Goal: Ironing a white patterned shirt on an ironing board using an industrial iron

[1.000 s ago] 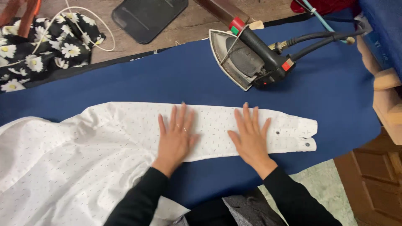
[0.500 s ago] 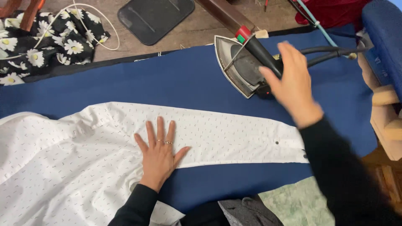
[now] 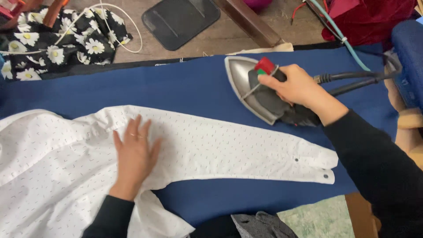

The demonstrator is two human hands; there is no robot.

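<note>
We press the white shirt sleeve (image 3: 229, 147) flat, left hand (image 3: 134, 154) fingers spread; right hand (image 3: 293, 86) fingers clamp the iron (image 3: 260, 94), not yet on the sleeve.

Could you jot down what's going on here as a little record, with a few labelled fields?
Surface: ironing table with blue cover
Garment: white dotted shirt, its sleeve laid out flat to the right
Left hand: left hand pressed flat on the sleeve near the shoulder
Right hand: right hand gripping the iron by its handle, beyond the sleeve
Iron cord: black cable running off right
Floor: daisy-print black cloth, dark mat
</note>
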